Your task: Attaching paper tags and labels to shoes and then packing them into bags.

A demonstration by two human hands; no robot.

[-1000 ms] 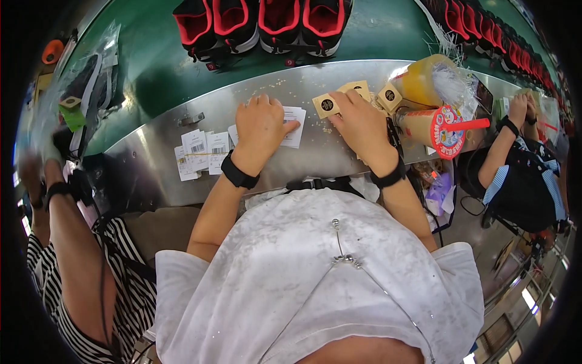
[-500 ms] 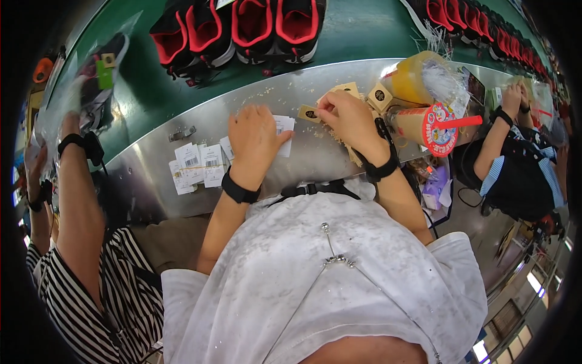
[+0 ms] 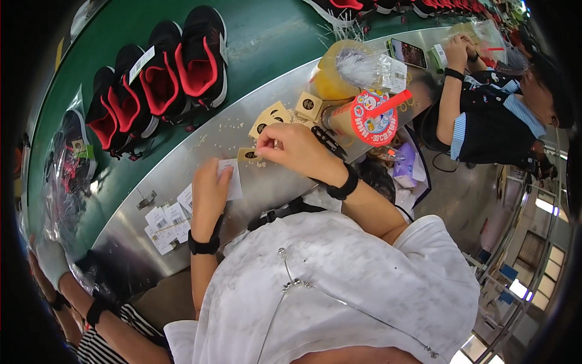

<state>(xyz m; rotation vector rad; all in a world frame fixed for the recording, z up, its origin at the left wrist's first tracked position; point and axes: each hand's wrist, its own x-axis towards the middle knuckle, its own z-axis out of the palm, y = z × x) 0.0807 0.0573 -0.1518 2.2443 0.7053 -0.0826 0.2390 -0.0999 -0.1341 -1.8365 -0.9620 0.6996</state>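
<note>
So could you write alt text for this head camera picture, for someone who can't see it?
Seen from above, a person in a white top works at a metal counter: the right hand pinches a small tan tag, and the left hand rests on a white paper slip. Black and red shoes sit on a green belt behind, with co-workers on either side.

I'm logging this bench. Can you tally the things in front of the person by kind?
Black-and-red shoes on the green belt: 3
Tan square tags by the right hand: about 4
White sheet under the left hand: 1
Total: about 8
</note>
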